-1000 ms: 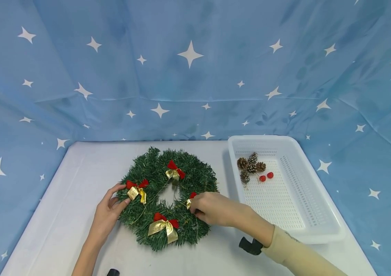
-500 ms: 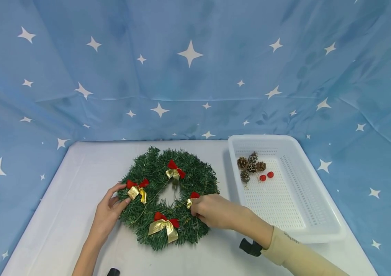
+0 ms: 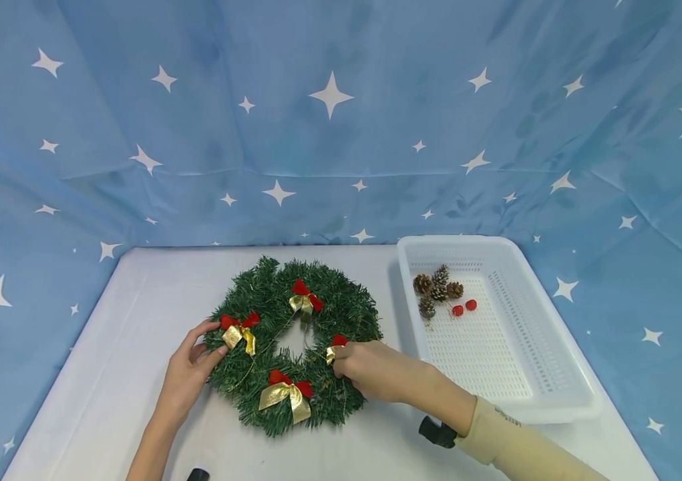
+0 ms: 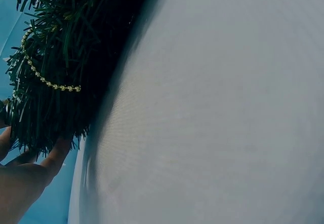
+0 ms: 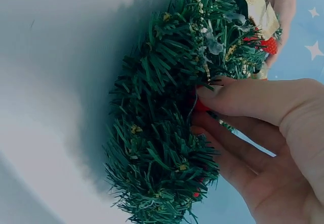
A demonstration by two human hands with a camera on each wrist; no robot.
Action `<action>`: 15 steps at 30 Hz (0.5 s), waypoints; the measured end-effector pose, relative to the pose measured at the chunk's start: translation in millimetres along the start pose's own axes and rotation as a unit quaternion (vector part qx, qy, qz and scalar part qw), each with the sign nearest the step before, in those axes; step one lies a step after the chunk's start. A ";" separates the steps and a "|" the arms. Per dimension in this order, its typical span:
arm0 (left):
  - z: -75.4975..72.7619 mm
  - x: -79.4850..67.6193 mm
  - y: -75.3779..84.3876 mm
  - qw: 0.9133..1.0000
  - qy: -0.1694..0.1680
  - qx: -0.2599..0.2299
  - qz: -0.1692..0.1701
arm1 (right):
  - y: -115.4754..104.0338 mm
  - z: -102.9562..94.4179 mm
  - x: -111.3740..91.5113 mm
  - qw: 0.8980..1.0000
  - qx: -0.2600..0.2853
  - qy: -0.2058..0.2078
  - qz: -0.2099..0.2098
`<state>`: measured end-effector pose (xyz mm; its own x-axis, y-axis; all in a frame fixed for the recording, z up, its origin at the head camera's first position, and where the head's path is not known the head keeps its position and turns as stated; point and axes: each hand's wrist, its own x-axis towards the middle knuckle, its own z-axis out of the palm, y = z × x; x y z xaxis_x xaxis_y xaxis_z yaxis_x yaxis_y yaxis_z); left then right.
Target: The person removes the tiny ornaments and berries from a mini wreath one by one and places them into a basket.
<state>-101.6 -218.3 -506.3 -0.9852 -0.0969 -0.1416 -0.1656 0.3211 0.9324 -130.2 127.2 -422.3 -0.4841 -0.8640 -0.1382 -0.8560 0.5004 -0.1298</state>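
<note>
A green tinsel wreath lies flat on the white table. Red and gold bows sit around it, among them a top bow, a front bow and a left bow. My left hand grips the wreath's left edge, thumb and fingers on either side beside the left bow. On the right side, my right hand pinches a red and gold bow against the greenery. In the right wrist view, red material shows between thumb and fingers; the rest of that bow is hidden.
A white plastic basket stands to the right of the wreath. Inside lie several pine cones and two red berries. A gold bead string runs over the wreath. Behind the table hangs a blue star-patterned cloth.
My right hand has shifted slightly toward me and to the right, so more of the red bow shows. The left hand and the wreath stay in place.
</note>
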 end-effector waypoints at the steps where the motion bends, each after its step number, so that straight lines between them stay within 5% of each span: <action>1: 0.0 0.0 0.1 1.000 0.000 0.000 0.000 | 0.0 0.6 -0.2 1.000 -0.001 0.001 -0.001; 15: -0.1 0.3 0.2 1.000 0.001 -0.003 -0.004 | 0.7 -2.3 -2.0 0.999 0.045 0.017 -0.003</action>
<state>-101.9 -218.3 -506.1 -0.9837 -0.1009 -0.1486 -0.1732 0.3137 0.9336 -130.2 129.2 -419.9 -0.4869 -0.8673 -0.1039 -0.8398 0.4975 -0.2175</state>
